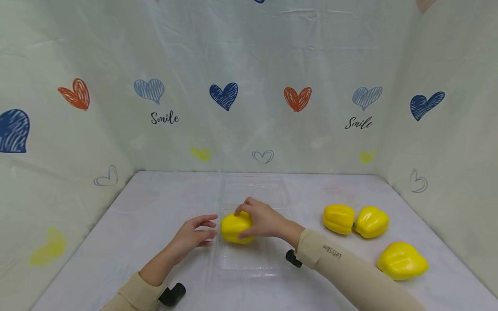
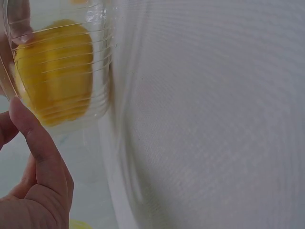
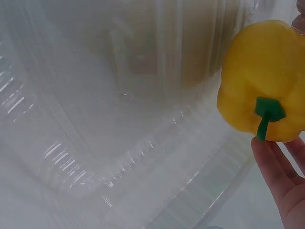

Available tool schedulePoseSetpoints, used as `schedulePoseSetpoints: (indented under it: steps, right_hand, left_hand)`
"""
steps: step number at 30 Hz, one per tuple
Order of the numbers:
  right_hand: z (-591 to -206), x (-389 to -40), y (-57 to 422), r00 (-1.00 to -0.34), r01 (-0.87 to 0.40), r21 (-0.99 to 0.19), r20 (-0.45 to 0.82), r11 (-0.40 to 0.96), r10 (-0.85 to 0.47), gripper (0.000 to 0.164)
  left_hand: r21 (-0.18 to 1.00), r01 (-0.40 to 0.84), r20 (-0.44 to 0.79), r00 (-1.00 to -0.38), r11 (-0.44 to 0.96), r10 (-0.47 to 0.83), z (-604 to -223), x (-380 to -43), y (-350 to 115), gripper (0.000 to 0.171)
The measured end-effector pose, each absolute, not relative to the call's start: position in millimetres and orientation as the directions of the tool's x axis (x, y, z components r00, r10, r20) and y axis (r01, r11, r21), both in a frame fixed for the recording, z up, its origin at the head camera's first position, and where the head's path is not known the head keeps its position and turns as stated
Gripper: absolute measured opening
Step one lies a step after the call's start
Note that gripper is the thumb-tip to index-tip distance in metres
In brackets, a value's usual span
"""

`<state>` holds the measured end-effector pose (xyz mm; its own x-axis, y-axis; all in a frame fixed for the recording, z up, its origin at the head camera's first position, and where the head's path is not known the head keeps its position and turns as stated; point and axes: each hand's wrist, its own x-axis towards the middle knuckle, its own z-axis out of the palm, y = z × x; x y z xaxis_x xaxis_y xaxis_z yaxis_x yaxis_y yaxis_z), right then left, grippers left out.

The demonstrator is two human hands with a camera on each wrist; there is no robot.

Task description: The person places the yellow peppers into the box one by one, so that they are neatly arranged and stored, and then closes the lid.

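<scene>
A yellow bell pepper sits within the clear plastic clamshell container. My right hand grips it from the right, thumb on the near side and fingers over the top. The right wrist view shows the green stem of this bell pepper. Just left of the container is my left hand, its fingers loosely bent and holding nothing. Through the container's ribbed wall, the left wrist view shows the pepper; left-hand fingertips are close to that wall, and contact cannot be told.
The container's lid lies folded back toward the rear of the white table. Two more yellow bell peppers lie together at the right, and another bell pepper is nearer the front. Heart-printed curtains enclose the table's back and sides.
</scene>
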<state>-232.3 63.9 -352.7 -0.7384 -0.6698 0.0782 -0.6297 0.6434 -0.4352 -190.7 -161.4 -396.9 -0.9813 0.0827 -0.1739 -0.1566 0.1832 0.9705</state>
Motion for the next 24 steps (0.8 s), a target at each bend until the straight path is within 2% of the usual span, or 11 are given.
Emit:
schedulePoseSetpoints:
  steps: [5,11,24]
  right_hand:
    - [-354.7,-235.2,64.4,-0.704,-0.659,-0.401,0.032,0.636,-0.709,0.05]
    - [-345.3,-235.6,70.0,-0.677,-0.648,-0.437,-0.046,0.624,-0.734,0.044]
    - [-337.3,-235.3,79.4,-0.668,-0.665,-0.465,0.021,0.585,-0.743,0.049]
  left_hand:
    - [0.969,-0.157,-0.174,-0.982,0.191,0.077,-396.8,-190.4,-160.1,0.047]
    - [0.966,-0.167,-0.183,-0.981,0.198,0.069,-396.6,-191.1,-159.1,0.045]
    - [0.967,-0.169,-0.185,-0.98,0.19,0.071,-396.3,-191.3,-160.1,0.046]
